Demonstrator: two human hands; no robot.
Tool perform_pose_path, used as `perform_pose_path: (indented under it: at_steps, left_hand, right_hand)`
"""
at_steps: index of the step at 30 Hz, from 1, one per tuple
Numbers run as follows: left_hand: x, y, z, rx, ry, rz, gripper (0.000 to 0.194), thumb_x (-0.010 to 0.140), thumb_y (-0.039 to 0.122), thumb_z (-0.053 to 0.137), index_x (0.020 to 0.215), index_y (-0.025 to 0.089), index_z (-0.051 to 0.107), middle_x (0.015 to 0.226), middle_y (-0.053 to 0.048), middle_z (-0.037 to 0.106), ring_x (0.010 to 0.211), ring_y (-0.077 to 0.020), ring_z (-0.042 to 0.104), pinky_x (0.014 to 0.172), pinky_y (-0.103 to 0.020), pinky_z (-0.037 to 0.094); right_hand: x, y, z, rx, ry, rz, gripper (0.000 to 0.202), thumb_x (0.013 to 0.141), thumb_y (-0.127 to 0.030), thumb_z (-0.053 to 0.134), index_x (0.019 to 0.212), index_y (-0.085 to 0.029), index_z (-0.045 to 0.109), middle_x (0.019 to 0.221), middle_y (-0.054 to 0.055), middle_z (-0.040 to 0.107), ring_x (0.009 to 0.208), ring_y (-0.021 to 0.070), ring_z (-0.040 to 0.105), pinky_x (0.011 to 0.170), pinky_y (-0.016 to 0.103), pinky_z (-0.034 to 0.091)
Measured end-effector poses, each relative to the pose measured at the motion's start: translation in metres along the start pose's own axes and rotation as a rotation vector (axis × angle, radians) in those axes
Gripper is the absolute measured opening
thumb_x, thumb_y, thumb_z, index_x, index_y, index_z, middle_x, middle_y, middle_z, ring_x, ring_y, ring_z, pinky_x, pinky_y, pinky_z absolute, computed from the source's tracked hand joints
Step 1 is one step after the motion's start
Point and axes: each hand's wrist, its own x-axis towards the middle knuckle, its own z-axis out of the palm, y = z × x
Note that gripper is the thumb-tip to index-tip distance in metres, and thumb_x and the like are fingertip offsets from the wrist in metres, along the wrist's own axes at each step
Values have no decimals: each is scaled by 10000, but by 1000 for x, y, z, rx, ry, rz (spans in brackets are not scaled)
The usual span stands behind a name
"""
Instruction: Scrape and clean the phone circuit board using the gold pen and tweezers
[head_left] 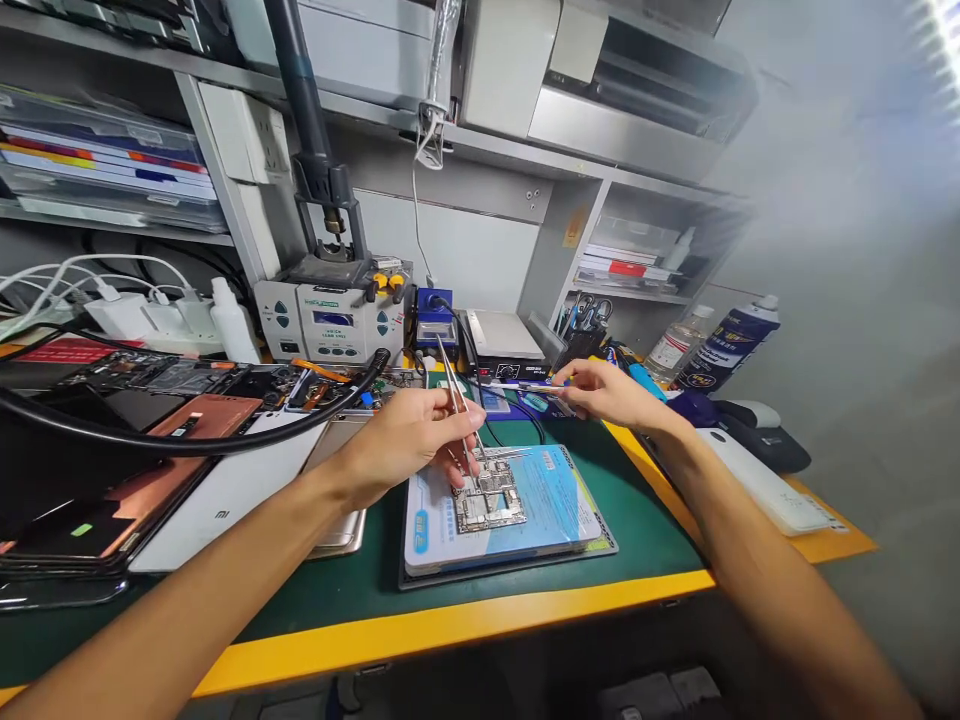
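Note:
My left hand (420,435) is closed around metal tweezers (452,385), whose arms slant down over a circuit board (487,512). The fingers partly cover the board's upper left. This board lies on a blue and white flat pack (562,510) on the green mat. Farther back and to the right, my right hand (600,390) pinches one end of a slim, pale, stick-like tool (529,387). Its exact kind is too small to make out. A second thin metal tool (517,455) rests along the pack's upper edge, beyond the board.
A grey rework station (337,315) and a black hose (225,443) occupy the left. Phones and phone parts, including a white phone back (225,500), lie nearby. At the right stand a clear bottle (679,340) and a spray can (727,345). Shelves (480,130) run overhead.

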Motion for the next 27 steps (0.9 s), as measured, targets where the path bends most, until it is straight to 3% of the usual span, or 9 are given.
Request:
perform_pose_path:
  at_steps: [4, 7, 10, 13, 16, 22, 24, 27]
  left_hand:
    - [0, 1, 4, -17, 9, 68, 338, 901, 403, 803, 1058, 120, 703, 736, -23, 686, 614, -156, 704, 481, -228, 571]
    - [0, 3, 6, -12, 35, 95, 358, 836, 423, 846, 997, 121, 741, 671, -68, 714, 536, -180, 699, 437, -232, 574]
    - [1, 3, 8, 13, 56, 104, 342, 827, 421, 840, 961, 116, 766, 652, -97, 738, 466, -170, 665, 419, -225, 562]
    - [2, 3, 9, 47, 81, 114, 279, 846, 381, 810, 935, 120, 774, 640, -103, 745, 434, -157, 641, 410, -209, 538]
    - [2, 2, 10, 89, 105, 112, 250, 856, 353, 792, 952, 122, 784, 636, -104, 747, 420, -154, 629, 399, -198, 512]
    - [3, 0, 10, 160, 136, 128, 258, 865, 347, 774, 994, 125, 796, 635, -92, 747, 419, -145, 610, 390, -184, 486]
    - [4, 0, 10, 170, 149, 132, 280, 866, 350, 775, 1034, 127, 799, 639, -84, 748, 424, -141, 604, 387, -182, 481]
    - [6, 0, 11, 172, 164, 131, 318, 874, 335, 775, 1108, 122, 801, 640, -76, 748, 425, -141, 604, 384, -183, 480]
  right_hand:
    - [-11, 1, -11, 197, 119, -37, 285, 1055, -388, 671, 1212, -151, 691, 1077, 57, 734, 831, 166, 720, 727, 334, 632]
    - [-17, -2, -16, 312, 229, -99, 339, 1001, -476, 722, 1087, -149, 700, 753, -17, 645, 600, 123, 612, 518, 246, 506]
    - [-23, -8, -19, 366, 347, -165, 456, 906, -634, 762, 960, -185, 704, 616, -30, 551, 557, 152, 579, 467, 276, 451]
    - [-28, -15, -15, 313, 412, -191, 492, 912, -688, 729, 817, -207, 689, 558, -18, 553, 475, 131, 513, 446, 281, 385]
    - [-30, -20, -3, 198, 361, -207, 492, 918, -665, 738, 755, -202, 695, 561, 6, 610, 500, 139, 547, 499, 289, 413]
    - [-27, -17, 21, 20, 108, -183, 423, 812, -451, 907, 575, -202, 661, 481, -21, 561, 421, 96, 418, 419, 283, 258]
    - [-26, -16, 21, 39, 70, -170, 451, 799, -474, 914, 551, -203, 652, 479, -7, 575, 417, 103, 452, 415, 279, 304]
    - [-28, -22, 19, 146, 53, -149, 542, 884, -658, 771, 609, -199, 678, 570, 60, 681, 467, 160, 601, 435, 292, 451]
